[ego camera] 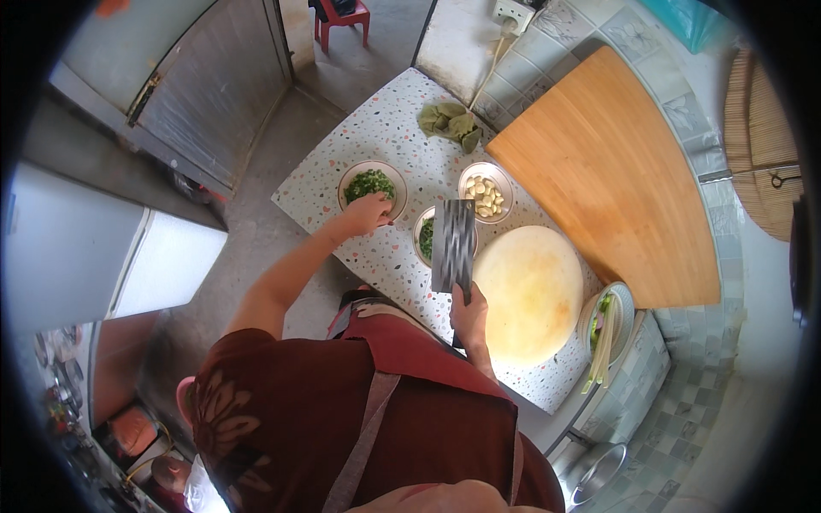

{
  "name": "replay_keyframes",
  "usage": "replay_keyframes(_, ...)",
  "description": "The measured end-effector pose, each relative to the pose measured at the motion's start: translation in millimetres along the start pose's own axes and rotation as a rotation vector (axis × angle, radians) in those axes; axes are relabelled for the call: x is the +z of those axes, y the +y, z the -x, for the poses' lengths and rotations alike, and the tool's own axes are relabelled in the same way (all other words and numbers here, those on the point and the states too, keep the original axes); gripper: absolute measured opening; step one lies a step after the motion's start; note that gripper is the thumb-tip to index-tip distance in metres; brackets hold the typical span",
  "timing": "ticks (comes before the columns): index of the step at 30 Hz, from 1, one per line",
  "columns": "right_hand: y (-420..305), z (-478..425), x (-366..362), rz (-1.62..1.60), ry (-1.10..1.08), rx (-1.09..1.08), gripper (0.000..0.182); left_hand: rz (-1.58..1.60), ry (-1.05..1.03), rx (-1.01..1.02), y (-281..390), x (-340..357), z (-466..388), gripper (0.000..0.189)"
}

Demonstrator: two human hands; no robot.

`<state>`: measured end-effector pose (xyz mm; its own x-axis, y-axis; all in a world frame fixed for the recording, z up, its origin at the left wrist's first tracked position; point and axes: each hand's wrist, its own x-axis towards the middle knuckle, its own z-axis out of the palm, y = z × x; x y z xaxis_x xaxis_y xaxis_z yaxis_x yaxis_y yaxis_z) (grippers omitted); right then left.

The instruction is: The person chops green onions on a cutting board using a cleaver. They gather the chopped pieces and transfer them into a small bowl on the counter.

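My right hand [469, 314] grips the handle of a cleaver [453, 240]. Its broad, streaked steel blade hangs over a small bowl [420, 218] of chopped greens, hiding much of it. At the near edge of a larger bowl [402, 181] of finely chopped greens [367, 184] is my left hand [370, 213], its fingers bent; whether they hold anything is unclear. A third bowl [507, 176] contains peeled garlic cloves [485, 197]. Beside the cleaver lies a thick round chopping board [529, 295], pale with yellow stains and bare on top.
Dark green leaves [451, 125] lie by the wall on the speckled countertop [359, 131]. A large wooden board [609, 173] leans against the tiles. At right, a basket [619, 324] holds long pale stalks [601, 359]. A metal pot [600, 474] is lower right; a red stool [342, 20] stands beyond.
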<state>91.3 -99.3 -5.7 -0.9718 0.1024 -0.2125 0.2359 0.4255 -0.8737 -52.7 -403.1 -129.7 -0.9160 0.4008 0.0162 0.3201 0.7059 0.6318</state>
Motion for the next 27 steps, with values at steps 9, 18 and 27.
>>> replay_keyframes(9,9,3,-5,0.004,0.028,-0.009,0.021,-0.139,0.004,0.405,-34,-27,9,0.011)
replay_keyframes(18,6,5,-7,0.057,0.001,0.07,0.022,-0.03,0.348,0.079,-32,-23,4,0.022)
replay_keyframes(27,0,5,-2,0.025,-0.014,0.06,0.023,-0.048,0.233,0.145,-29,-24,-12,0.021)
